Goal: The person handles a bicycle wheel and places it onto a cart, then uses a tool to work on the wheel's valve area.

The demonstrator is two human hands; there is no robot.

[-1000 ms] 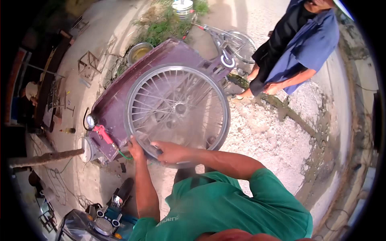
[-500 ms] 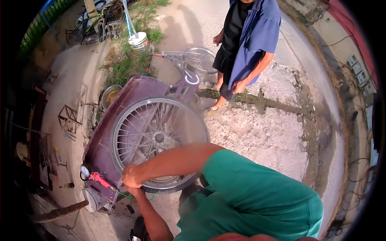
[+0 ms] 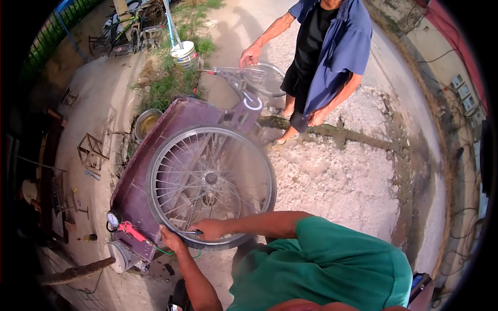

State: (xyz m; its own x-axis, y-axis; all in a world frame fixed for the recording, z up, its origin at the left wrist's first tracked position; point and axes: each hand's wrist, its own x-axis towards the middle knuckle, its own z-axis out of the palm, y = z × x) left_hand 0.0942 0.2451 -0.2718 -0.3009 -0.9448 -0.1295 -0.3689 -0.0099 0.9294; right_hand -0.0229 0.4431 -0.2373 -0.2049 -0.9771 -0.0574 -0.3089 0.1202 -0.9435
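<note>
Forearm (image 3: 264, 225) crosswise, right hand (image 3: 210, 229) holds tool (image 3: 194, 232) at wheel (image 3: 210, 179).

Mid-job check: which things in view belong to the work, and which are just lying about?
In use:
black-tyred, silver-spoked wheel, left hand at its rim
slim metal tool, in the right hand
likely the purple metal cart
likely the red-handled gauge with round white dial

Apparently unrelated:
white cylindrical plastic bucket
rough brown wooden pole

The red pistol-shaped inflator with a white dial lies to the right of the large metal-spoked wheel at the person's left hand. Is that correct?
The side is wrong: the head view shows the red pistol-shaped inflator with a white dial lying to the left of the large metal-spoked wheel at the person's left hand.
</note>
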